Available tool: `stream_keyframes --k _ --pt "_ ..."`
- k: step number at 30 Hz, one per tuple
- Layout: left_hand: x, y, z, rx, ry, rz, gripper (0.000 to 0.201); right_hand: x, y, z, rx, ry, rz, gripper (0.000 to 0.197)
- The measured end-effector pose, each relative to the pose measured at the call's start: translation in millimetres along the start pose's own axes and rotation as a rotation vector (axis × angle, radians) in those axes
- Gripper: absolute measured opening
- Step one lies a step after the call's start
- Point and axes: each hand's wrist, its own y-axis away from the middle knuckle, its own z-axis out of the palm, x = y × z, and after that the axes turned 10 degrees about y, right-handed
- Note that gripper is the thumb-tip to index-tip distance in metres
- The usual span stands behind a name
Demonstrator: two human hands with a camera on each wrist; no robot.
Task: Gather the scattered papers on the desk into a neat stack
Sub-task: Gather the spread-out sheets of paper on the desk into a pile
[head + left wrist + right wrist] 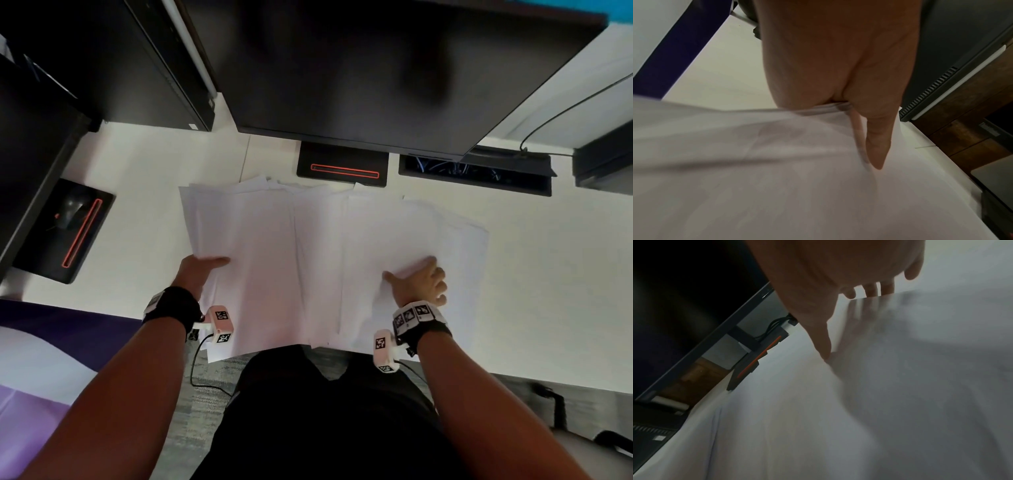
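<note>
No brand name or readable writing shows anywhere; the only markings are black-and-white square codes on the two wrist bands (416,315), and a small label on the dark case at far left is too blurred to read. The papers (308,260) are blank white sheets, spread in an overlapping fan across the middle of the white desk (548,274), their near edges hanging slightly past the desk's near rim; the sheets overlap too much to count. The left hand (198,270) pinches the left edge of the spread, thumb (877,142) lying on top and fingers hidden beneath the sheets. The right hand (419,284) grips the right part of the spread, thumb (822,340) pressed on top and the curled fingers (871,290) tucked behind a lifted edge. Just beyond the far edge of the papers stands a black monitor base with a red line (342,166), under one large dark monitor (394,68). To the left lies a second black base with a red line (65,233), carrying a dark mouse (73,209). To the far right is an open cable slot (476,173) in the desk, with one black cable (565,109) running up from it.
</note>
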Motion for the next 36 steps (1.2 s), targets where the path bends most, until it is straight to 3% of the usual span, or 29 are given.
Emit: stream_keyframes --k 2,5,9,16,18,20,24,30,33,36 --pt "1 1 -1 -0.009 0.010 -0.017 0.041 -5 4 -2 0.024 -0.009 0.010 0.114" --pt "5 6 1 -0.021 0.014 -0.036 0.035 -5 1 -14 0.046 -0.098 0.062 0.102" --pt "11 15 6 -0.031 0.021 -0.036 0.033 7 -19 -28 -0.028 -0.262 0.050 0.076" --pt "15 20 4 -0.038 0.024 -0.047 0.035 35 -46 -36 -0.215 -0.428 0.007 0.076" --pt "16 23 5 -0.040 0.030 -0.046 0.035 38 -46 -35 -0.259 -0.486 -0.026 0.047" --pt "18 27 8 -0.035 0.033 -0.040 0.034 33 -37 -40 -0.204 -0.488 -0.090 0.031" --pt "24 37 15 -0.015 0.039 -0.025 0.024 29 -31 -38 -0.192 -0.500 -0.161 0.056" --pt "25 42 18 -0.009 0.043 -0.021 0.016 53 -58 -24 -0.462 -0.638 -0.012 0.063" --pt "24 41 16 -0.017 0.060 -0.010 0.026 54 -52 -38 -0.404 -0.634 -0.035 0.030" --pt "18 32 10 -0.038 0.083 -0.020 0.033 58 -46 -48 -0.278 -0.648 -0.101 0.025"
